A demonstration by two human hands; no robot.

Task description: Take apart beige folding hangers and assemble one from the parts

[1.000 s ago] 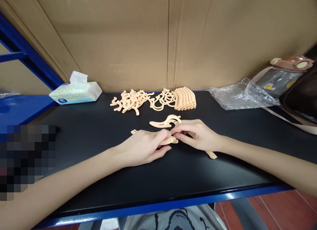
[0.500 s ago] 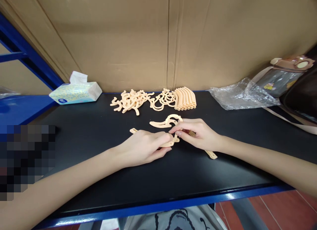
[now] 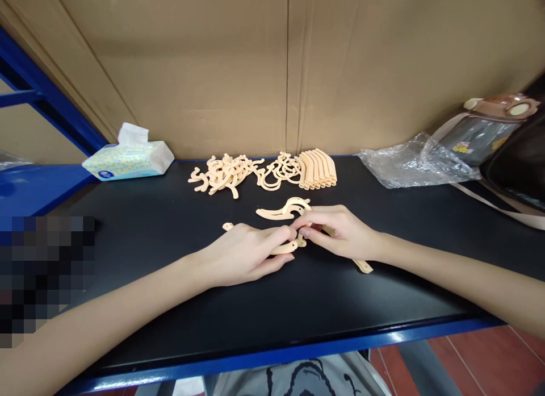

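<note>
My left hand (image 3: 251, 251) is closed around a cream plastic hanger arm (image 3: 284, 248). One end of that arm pokes out behind the knuckles, the other past the fingertips. Opposite it, my right hand (image 3: 343, 228) pinches a cream hanger hook (image 3: 301, 241) whose lower end meets the tip of the hanger arm. Fingers cover most of this joint. Beneath the right palm, another cream strip (image 3: 364, 266) sticks out toward the front right. Just beyond the fingertips lies a curved cream hanger piece (image 3: 272, 215), with an arched part overlapping it.
Behind my hands sit a loose heap of curved hanger pieces (image 3: 227, 174), several hooks (image 3: 281, 171) and a neat stack of hanger arms (image 3: 318, 170). A tissue pack (image 3: 131, 160) stands at left. To the right are a clear plastic bag (image 3: 417, 163) and a strapped bottle (image 3: 481, 137).
Both hands stay together over the joined pieces, with the same grip. Only a slight shift of the view shows.
</note>
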